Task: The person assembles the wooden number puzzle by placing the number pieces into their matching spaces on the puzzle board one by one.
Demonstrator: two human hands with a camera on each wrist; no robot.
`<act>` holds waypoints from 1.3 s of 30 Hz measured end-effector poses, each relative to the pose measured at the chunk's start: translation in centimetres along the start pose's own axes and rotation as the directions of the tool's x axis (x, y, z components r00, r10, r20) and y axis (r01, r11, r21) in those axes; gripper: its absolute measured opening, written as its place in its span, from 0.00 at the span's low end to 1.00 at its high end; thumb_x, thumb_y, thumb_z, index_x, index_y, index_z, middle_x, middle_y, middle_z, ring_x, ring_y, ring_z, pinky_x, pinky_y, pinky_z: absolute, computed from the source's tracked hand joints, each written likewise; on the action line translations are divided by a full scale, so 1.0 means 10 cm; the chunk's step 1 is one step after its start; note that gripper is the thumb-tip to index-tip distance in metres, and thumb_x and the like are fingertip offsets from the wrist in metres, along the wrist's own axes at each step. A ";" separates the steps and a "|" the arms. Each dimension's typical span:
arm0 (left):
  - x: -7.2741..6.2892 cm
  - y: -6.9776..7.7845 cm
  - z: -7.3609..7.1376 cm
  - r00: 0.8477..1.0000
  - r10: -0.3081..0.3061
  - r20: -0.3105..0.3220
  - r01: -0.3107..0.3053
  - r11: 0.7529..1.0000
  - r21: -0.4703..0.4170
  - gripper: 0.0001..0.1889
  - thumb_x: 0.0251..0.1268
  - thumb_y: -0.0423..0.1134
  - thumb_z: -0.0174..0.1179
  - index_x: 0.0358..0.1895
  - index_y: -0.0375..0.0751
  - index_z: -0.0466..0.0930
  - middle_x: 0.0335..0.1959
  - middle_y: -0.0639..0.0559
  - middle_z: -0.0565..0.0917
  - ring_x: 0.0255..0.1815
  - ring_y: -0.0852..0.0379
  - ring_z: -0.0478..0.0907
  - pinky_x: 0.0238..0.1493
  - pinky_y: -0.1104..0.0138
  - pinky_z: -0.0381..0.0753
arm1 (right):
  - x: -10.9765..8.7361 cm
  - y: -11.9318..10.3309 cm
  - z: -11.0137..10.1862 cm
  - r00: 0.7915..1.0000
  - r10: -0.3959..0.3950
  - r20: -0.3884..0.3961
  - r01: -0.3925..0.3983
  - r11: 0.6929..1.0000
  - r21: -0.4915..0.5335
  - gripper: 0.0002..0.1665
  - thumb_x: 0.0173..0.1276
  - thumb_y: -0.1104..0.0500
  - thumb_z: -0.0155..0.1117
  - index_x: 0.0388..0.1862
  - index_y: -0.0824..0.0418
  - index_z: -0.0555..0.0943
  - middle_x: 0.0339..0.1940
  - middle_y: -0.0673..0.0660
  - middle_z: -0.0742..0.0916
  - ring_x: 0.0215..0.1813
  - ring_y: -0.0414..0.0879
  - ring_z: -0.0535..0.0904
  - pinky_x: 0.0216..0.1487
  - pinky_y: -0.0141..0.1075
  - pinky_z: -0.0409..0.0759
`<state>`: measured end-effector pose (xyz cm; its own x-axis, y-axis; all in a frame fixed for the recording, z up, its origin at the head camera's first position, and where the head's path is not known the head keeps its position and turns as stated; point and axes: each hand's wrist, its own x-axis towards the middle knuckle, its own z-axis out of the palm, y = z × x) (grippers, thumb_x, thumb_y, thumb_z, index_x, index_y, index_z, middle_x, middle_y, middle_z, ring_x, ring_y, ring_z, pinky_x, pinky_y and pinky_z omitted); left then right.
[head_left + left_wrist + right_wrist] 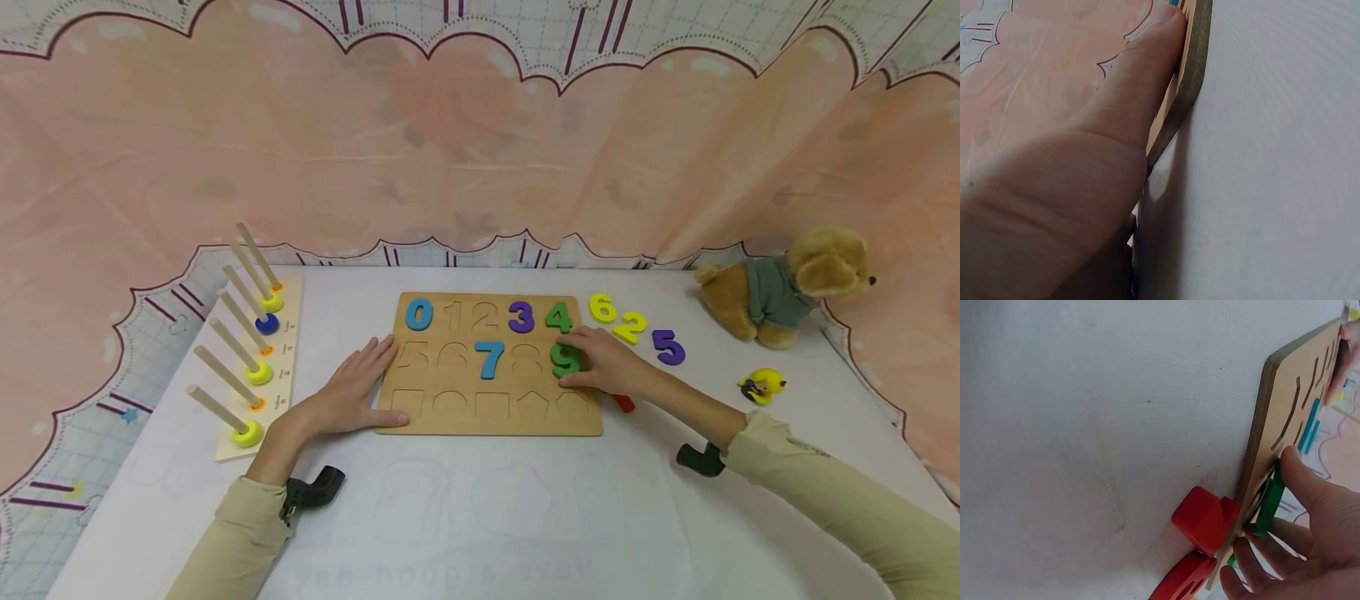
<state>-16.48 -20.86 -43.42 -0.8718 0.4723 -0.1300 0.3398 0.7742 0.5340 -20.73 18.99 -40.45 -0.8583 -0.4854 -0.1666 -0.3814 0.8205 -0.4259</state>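
Note:
A wooden number board [498, 427] lies on the white table with a blue 0 [419, 315], purple 3 [521, 317], green 4 [558, 317] and blue 7 [490, 360] in its upper two rows. My right hand [606, 363] pinches a green number 9 [1270, 506] between thumb and fingers, tilted over the rightmost recess of the second row. My left hand [351, 390] rests at the board's left side, fingers extended along the edge and thumb [1154, 53] lying on the front left corner. Bare outlined recesses fill the front row.
Right of the board lie a yellow 6 [602, 307], yellow 2 [630, 327] and purple 5 [668, 347]. Red pieces [1200, 519] sit against its right edge. A peg stand [281, 367] with rings is at left; a teddy bear [776, 292] and small yellow toy [762, 386] are at right.

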 end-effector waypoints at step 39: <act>0.01 -0.02 0.00 1.000 -0.005 0.001 0.005 1.000 0.016 0.60 0.52 0.62 0.67 0.78 0.34 0.40 0.81 0.39 0.41 0.81 0.37 0.34 0.78 0.42 0.35 | -0.48 0.32 -0.32 0.977 0.200 -0.075 -0.193 0.977 0.095 0.45 0.62 0.46 0.70 0.72 0.64 0.65 0.69 0.71 0.69 0.69 0.68 0.62 0.66 0.68 0.66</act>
<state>-16.66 -20.97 -43.60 -0.8732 0.4686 -0.1334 0.3407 0.7831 0.5203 -18.90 24.96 -38.20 -0.9404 -0.2877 -0.1815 -0.1747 0.8663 -0.4680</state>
